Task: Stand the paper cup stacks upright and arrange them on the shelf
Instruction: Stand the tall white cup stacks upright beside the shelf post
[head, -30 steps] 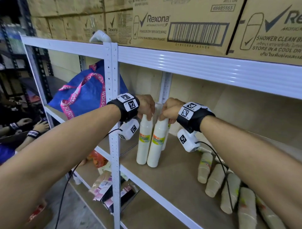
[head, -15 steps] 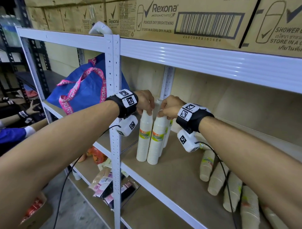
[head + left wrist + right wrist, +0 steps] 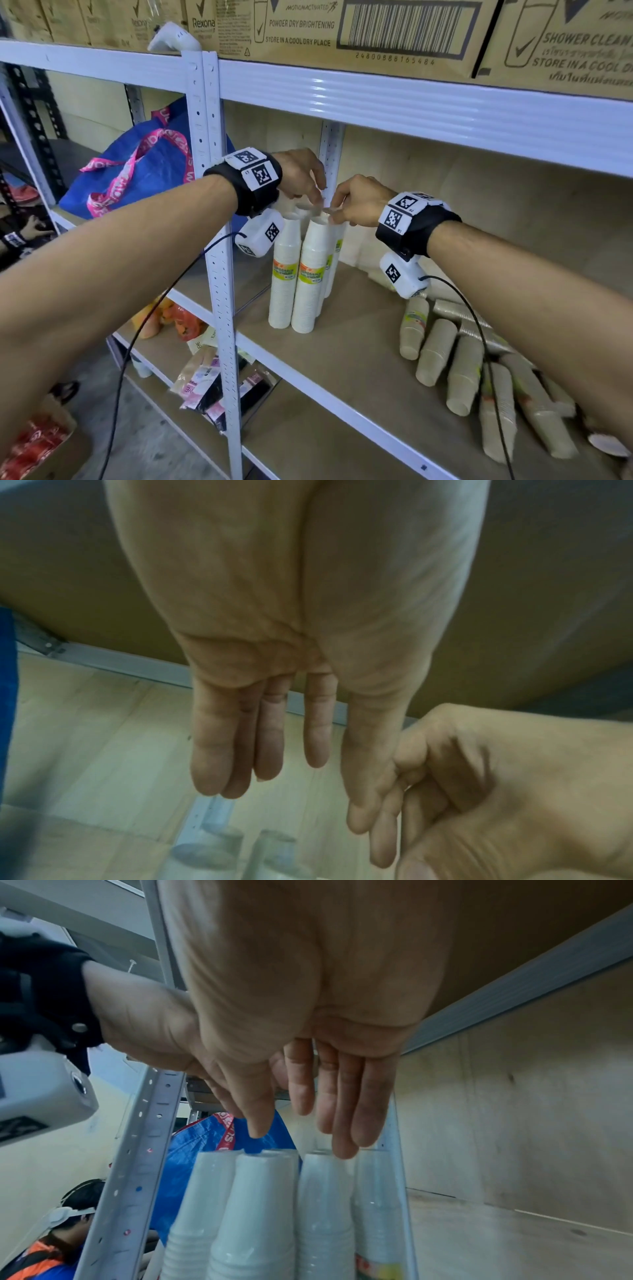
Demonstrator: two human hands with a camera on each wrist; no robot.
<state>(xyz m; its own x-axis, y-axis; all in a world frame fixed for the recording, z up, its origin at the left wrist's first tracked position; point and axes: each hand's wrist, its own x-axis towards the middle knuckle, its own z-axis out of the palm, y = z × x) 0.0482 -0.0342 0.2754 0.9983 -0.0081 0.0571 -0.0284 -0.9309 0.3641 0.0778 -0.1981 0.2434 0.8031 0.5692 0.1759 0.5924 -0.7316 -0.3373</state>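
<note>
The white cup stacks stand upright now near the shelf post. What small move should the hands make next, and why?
Probably the right hand should reach down to the brown cup stacks that lie on their sides on the shelf board. The white cup stacks stand upright in a tight group, and both hands look open just above their tops, the left hand included, gripping nothing.

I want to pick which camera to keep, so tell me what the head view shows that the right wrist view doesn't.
Head view only: tan cup stacks lying on their sides on the shelf board, and Rexona cartons above.

Right wrist view only: the right hand's straight fingers seen from the palm side, just above the cup tops, and a seated person below.

Both: upright white cup stacks, the left hand and the blue bag.
</note>
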